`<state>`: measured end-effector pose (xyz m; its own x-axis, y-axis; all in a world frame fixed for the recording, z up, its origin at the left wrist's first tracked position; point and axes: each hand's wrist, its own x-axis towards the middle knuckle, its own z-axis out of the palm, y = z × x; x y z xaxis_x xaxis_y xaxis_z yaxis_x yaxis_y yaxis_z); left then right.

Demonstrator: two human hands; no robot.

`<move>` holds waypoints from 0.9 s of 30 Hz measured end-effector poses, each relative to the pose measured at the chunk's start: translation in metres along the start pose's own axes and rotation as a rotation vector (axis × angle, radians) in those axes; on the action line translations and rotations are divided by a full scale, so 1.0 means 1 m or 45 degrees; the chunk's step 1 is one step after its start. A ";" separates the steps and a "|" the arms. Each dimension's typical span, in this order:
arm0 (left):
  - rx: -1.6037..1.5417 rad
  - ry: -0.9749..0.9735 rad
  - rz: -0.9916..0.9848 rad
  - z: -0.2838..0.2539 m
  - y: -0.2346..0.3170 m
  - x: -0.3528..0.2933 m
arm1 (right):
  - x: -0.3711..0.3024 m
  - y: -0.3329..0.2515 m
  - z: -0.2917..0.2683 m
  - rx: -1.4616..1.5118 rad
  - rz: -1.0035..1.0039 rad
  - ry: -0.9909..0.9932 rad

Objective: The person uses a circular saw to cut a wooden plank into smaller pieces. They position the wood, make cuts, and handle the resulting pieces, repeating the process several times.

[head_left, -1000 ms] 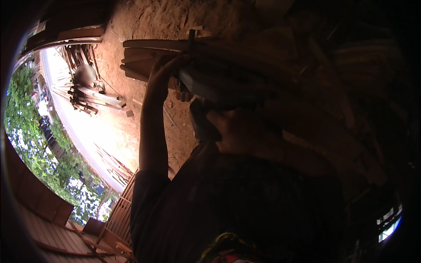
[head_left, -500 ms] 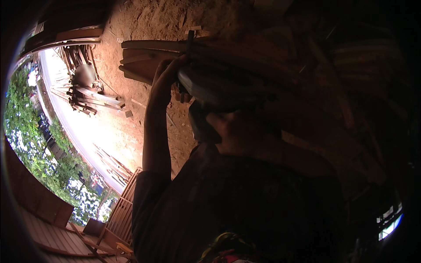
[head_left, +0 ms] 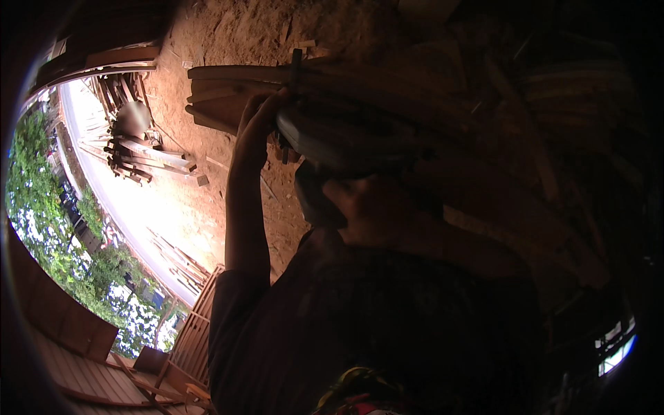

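Observation:
A hand-held power tool [head_left: 339, 142] with a rounded grey housing lies over dark wooden boards [head_left: 221, 93] in front of me. Deep shade hides its lower side and exact kind. A dark narrow bar [head_left: 296, 69] sticks out past its left end. My left hand [head_left: 263, 111] is closed at that end, fingers bent around its front part. Closer to my body, my right hand [head_left: 356, 200] is wrapped round the tool's rear, beside a dark grey block-like part [head_left: 319, 200]. The right fingers are mostly in shadow.
Reddish-brown dirt ground [head_left: 214, 41] spreads around the boards. More timber [head_left: 553, 90] lies in the dark at right. Further left, a stack of wood pieces [head_left: 131, 155] sits in bright light by a road. A slatted wooden structure [head_left: 187, 325] stands at lower left.
The power tool and both hands have shifted very slightly to the left. The grip of each hand looks the same.

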<state>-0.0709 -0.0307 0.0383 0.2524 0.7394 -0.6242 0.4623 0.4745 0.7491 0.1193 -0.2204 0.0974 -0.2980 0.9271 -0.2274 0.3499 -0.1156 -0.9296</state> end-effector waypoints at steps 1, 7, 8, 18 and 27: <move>0.002 -0.004 -0.007 0.000 0.000 0.000 | 0.000 0.000 0.000 -0.001 -0.006 0.008; 0.022 -0.008 -0.021 -0.003 0.000 0.002 | 0.002 0.000 0.002 0.005 -0.031 0.031; 0.023 -0.009 -0.017 -0.003 0.000 0.003 | 0.003 0.001 0.003 -0.001 -0.037 0.036; 0.016 -0.007 -0.024 -0.007 -0.002 0.006 | 0.007 0.001 0.004 -0.002 -0.031 -0.001; -0.007 0.007 -0.065 -0.006 0.005 0.004 | 0.010 -0.002 0.002 0.046 -0.030 0.021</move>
<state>-0.0727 -0.0222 0.0409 0.2240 0.7166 -0.6606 0.4700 0.5143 0.7173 0.1135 -0.2113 0.0964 -0.2912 0.9354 -0.2007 0.3105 -0.1060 -0.9446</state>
